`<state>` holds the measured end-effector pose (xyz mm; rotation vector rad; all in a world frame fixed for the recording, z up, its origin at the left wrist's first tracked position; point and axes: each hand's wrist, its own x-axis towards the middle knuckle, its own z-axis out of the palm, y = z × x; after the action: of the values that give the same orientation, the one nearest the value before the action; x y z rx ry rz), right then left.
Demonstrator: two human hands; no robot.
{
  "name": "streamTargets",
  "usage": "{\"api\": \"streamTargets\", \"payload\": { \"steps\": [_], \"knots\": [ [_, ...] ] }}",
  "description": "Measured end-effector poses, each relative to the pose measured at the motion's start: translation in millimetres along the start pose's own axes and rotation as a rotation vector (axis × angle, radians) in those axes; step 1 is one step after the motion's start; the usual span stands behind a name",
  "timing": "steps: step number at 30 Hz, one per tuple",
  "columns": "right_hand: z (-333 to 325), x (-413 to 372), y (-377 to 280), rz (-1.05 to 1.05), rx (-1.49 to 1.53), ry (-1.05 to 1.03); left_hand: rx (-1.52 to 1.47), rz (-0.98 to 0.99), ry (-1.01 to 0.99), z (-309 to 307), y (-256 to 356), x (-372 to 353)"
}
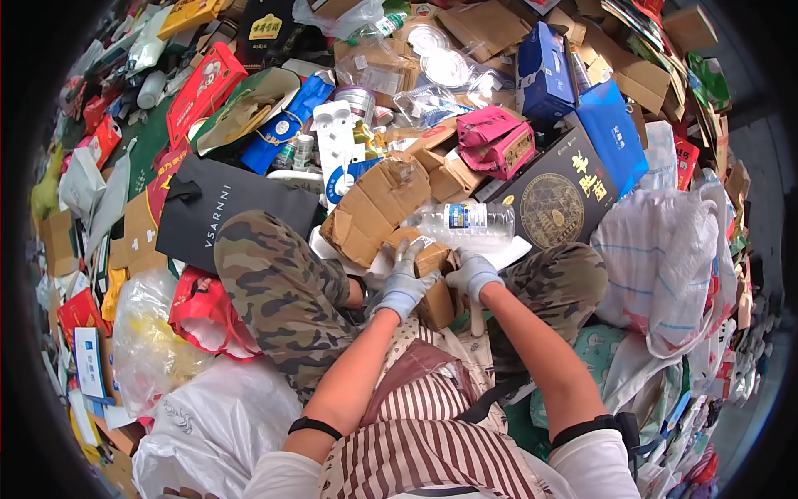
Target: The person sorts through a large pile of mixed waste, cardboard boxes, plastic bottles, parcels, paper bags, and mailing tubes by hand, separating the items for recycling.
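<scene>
Between my camouflage-covered knees, both of my hands wear pale gloves and grip a small brown cardboard box [436, 306]. My left hand [405, 279] lies over its left side, fingers bent onto the cardboard. At the right side, my right hand [474, 274] is closed on the box's edge; part of its fingers is hidden. Just beyond them, a clear plastic bottle [490, 223] with a blue label lies on its side. A larger crumpled cardboard piece [374, 208] leans to the left of the bottle.
Mixed waste surrounds me on all sides. A dark VSARNNI paper bag [241, 208] lies left, a black box with gold print [553, 195] right. White woven sacks [657, 258] bulge at the right, a white plastic bag [216, 424] at lower left. Pink packaging [496, 143] lies ahead.
</scene>
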<state>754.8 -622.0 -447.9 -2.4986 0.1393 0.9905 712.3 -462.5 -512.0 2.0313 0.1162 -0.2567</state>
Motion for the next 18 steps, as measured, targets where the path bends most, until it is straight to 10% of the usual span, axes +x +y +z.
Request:
{"api": "streamTargets", "payload": {
  "steps": [11,13,18],
  "knots": [
    [-3.1,-3.6,-38.3,-0.088,0.035,-0.011,-0.177,-0.213,0.379,9.9,43.0,-48.5],
    [-13.2,-21.5,-69.5,-0.175,-0.136,-0.034,-0.232,-0.161,0.483,35.2,-29.0,-34.2],
    [-27.0,-24.0,-86.6,-0.421,-0.241,-0.124,-0.706,-0.501,0.154,-39.0,25.0,-64.5]
  ]
}}
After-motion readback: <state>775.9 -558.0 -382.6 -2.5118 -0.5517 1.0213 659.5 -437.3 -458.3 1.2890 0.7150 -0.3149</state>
